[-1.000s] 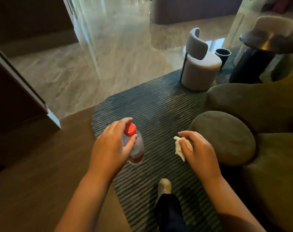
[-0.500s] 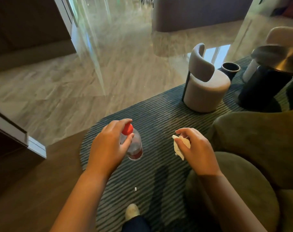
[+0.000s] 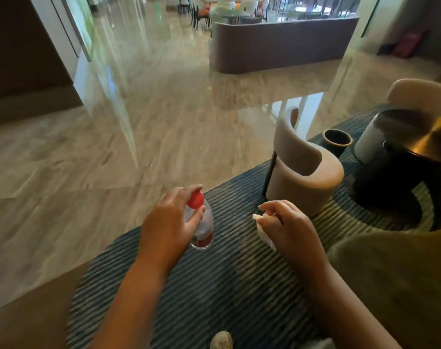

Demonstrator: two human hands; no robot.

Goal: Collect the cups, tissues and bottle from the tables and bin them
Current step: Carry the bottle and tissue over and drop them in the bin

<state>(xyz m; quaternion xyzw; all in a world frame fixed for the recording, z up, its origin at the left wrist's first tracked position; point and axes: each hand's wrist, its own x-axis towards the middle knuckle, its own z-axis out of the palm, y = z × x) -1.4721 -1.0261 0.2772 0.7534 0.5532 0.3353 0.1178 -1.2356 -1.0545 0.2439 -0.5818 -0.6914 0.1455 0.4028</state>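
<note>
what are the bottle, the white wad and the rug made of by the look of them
The bottle: likely clear, glossy plastic; you see through its wall, and the red cap looks matte plastic. The white wad: soft tissue paper, crumpled, ragged-edged. The rug: probably woven textile, ribbed in dark and light stripes.

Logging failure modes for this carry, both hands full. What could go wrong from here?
1. The left hand grips the bottle only near its red cap, body hanging free; it could slip.
2. The right hand pinches the tissue with an end hanging loose; it may drop onto the striped rug.
3. The beige chair stands between the hands and the dark open-topped container, probably the bin; a throw could miss.
</note>
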